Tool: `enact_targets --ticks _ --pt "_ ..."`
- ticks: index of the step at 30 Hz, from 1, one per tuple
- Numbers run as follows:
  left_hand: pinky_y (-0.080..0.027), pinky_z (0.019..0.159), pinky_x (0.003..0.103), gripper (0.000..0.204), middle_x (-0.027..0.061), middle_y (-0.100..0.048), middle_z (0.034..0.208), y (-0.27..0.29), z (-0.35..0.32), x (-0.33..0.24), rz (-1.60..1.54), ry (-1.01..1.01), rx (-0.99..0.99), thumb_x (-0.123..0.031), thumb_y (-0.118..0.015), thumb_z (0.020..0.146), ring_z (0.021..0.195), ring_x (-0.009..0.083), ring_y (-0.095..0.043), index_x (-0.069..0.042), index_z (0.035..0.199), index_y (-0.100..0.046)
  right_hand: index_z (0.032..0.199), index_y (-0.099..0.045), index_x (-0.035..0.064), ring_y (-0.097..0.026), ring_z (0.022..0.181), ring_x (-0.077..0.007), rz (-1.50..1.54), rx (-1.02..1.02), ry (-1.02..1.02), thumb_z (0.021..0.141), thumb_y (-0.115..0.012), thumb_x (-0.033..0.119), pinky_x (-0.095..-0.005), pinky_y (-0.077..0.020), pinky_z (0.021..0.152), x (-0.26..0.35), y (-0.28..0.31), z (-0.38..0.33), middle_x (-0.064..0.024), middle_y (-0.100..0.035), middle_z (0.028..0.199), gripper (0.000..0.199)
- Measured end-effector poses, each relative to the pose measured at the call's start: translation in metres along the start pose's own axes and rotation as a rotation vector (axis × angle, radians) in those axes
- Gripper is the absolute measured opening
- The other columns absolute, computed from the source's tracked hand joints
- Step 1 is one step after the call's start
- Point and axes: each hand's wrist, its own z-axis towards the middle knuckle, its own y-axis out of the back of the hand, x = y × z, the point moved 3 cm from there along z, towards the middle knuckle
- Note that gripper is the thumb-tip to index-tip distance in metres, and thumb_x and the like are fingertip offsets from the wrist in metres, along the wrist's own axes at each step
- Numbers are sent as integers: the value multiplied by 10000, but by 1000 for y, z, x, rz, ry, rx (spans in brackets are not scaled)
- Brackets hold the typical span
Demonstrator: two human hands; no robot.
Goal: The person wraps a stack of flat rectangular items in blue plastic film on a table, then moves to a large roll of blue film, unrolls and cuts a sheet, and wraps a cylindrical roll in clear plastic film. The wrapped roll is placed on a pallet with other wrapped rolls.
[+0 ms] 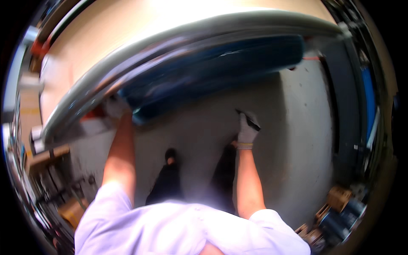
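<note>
We see a long, dark blue roll (pixel 212 70), blurred, lying along our side of a pale surface (pixel 106 46), just beside its shiny grey edge (pixel 178 36). Our left hand (pixel 117 107), in a whitish glove, is at the roll's left end; the blur leaves us unable to tell whether its fingers are spread or closed, or whether it touches the roll. Our right hand (pixel 247 128), gloved in white with a yellowish band at the cuff, is apart from the roll, nearer to us than its right half. There we pinch a slim black tool (pixel 253 124) between closed fingers. Beneath the roll we see grey floor (pixel 306 123). Well off from the roll's right end, toward us, stands a brown box (pixel 338 197) near dark cylinders (pixel 335 226).
</note>
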Motion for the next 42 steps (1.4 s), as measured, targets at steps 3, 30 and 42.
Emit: enact_targets --ticks 3,30,42 --pt "-391 1038 481 539 187 -507 1373 -34 -71 -125 -34 -384 -141 -460 -473 961 1249 358 -494 -113 1372 -498 995 -657 -24 -610 875 -159 -97 -111 -117 857 -674 114 -311 -492 798 -46 51 65 -75 -661 924 196" --pt "-314 1119 447 417 98 -527 1395 -172 -350 -617 42 -980 125 -333 -507 959 1325 324 -440 -122 1313 -573 988 -694 -13 -628 835 -121 724 -239 -197 845 -696 41 -262 -509 758 -187 134 525 -53 -688 916 154" --pt "-324 1109 458 431 108 -517 1403 -173 -350 -618 29 -990 129 -354 -493 968 1319 340 -443 -116 1320 -565 958 -698 -16 -609 848 -109 643 -227 -178 844 -686 7 -254 -495 786 -187 136 525 -44 -670 917 117"
